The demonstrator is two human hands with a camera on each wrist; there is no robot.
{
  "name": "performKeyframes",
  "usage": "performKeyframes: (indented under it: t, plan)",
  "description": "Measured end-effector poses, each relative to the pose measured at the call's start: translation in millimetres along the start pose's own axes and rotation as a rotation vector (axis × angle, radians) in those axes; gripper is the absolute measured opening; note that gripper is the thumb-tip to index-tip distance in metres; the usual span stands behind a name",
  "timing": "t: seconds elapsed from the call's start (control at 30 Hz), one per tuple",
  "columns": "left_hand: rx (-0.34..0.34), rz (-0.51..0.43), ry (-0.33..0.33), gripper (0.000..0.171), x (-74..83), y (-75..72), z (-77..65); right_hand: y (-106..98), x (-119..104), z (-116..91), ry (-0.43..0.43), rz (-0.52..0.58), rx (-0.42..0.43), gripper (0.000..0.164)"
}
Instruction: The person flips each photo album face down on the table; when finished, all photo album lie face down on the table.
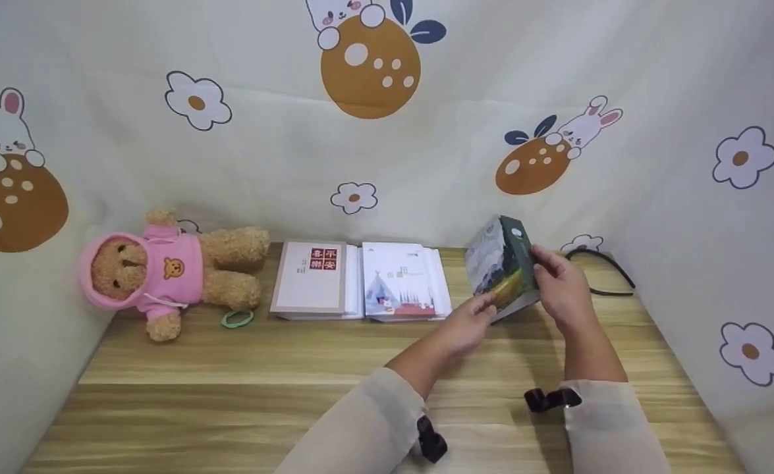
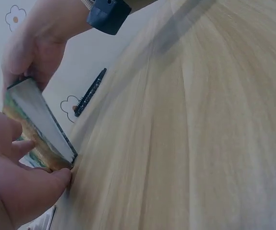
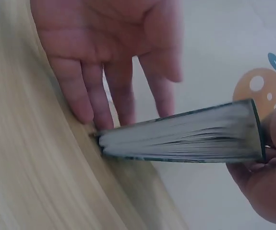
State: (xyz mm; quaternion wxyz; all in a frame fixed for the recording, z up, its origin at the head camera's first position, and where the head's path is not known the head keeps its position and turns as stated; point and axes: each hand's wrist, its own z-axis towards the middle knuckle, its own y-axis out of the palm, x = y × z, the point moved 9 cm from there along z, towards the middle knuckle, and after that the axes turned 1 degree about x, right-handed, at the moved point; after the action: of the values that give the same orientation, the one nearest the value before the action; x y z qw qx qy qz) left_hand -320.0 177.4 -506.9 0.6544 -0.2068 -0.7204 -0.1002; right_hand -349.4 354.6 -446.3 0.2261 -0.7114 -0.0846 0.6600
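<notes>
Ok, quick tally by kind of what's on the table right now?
Books: 3 (painted-cover book held tilted by left hand and right hand, grey book, white book)
Teddy bear: 1
Green ring: 1
Black headband: 1
Total: 6

The head view looks forward and down from above the near edge of the counter [image 1: 228, 368], taking in its whole top and the patterned backdrop behind. The left wrist view sits low, almost skimming the counter, very near, facing the tilted book [image 2: 39, 124] from its page edge. The right wrist view is equally close, looking across at the same book [image 3: 181, 136] from the opposite side. All three share the book [image 1: 502, 266] and both hands.
</notes>
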Motion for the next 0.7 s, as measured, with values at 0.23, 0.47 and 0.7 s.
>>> performKeyframes:
  t: [0.23,0.47,0.7]
  plan:
    - [0.026,-0.043,-0.02,0.054,-2.2,-4.2,1.0,1.5,33.2,11.1,0.077,-0.115,-0.067,0.064]
    - [0.038,0.02,-0.004,0.054,-3.5,-10.9,3.5,6.8,62.4,19.3,0.125,-0.128,-0.083,0.057]
    - [0.052,-0.144,-0.001,0.051,5.1,-31.2,-2.0,3.4,56.5,17.3,0.111,-0.101,-0.015,0.058]
